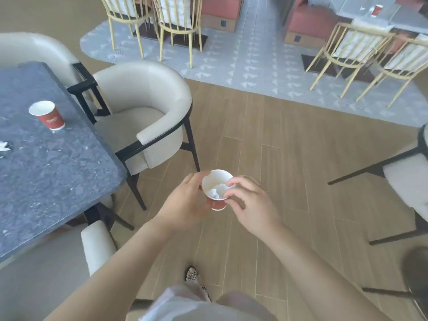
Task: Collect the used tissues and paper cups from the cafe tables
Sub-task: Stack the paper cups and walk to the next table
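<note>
Paper cup (218, 204), red-walled, held over the wooden floor in front of the body. The left hand (185, 200) wraps its side, fingers curled round the wall. The right hand (250, 202) pinches the crumpled tissue (216, 189) at the cup's mouth, finger and thumb closed on it. Risk: the tissue sits high and, if released unpressed, may spring out; a hard squeeze by the left hand may buckle the thin wall. Left, on the grey stone table (51, 172), a second cup (49, 117) stands upright, with a loose tissue (3, 145) at the frame edge; both are uncollected. Far right, a further red cup (376, 10) appears on a distant table, blurred.
</note>
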A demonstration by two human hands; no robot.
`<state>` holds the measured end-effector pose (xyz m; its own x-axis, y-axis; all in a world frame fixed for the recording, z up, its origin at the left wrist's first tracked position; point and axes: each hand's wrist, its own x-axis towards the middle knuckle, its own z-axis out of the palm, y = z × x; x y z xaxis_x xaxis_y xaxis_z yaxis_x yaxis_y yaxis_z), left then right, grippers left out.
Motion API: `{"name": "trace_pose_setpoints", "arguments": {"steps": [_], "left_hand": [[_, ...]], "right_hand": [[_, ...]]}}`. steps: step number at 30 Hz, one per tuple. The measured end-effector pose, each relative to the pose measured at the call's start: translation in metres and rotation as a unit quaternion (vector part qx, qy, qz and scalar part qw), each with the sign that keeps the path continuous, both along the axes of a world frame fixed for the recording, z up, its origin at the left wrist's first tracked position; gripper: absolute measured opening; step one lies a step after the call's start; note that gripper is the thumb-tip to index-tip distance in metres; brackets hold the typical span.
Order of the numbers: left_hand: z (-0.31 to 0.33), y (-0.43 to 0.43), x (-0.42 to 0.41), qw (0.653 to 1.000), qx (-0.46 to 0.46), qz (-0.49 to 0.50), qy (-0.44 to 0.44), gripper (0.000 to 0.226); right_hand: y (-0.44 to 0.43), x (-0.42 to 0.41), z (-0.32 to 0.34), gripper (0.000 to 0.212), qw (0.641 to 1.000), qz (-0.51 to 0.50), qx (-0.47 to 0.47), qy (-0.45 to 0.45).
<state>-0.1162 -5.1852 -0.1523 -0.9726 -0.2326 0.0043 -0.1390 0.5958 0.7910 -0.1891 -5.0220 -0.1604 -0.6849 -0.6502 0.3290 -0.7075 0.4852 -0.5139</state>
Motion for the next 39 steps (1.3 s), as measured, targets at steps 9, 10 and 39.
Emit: {"name": "trace_pose_setpoints", "arguments": {"steps": [9, 10, 39], "left_hand": [[-0.003, -0.094, -0.067, 0.992, -0.017, 0.124, -0.022, 0.069], [-0.003, -0.107, -0.071, 0.989, -0.017, 0.142, -0.025, 0.068], [-0.030, -0.382, -0.028, 0.845, -0.054, 0.529, -0.056, 0.061]], "right_hand": [[-0.118, -0.106, -0.011, 0.012, 0.992, 0.127, -0.006, -0.023], [-0.137, -0.118, -0.012, 0.013, 0.989, 0.146, -0.008, -0.025], [-0.552, -0.138, -0.029, 0.014, 0.831, 0.553, 0.038, -0.046]]}}
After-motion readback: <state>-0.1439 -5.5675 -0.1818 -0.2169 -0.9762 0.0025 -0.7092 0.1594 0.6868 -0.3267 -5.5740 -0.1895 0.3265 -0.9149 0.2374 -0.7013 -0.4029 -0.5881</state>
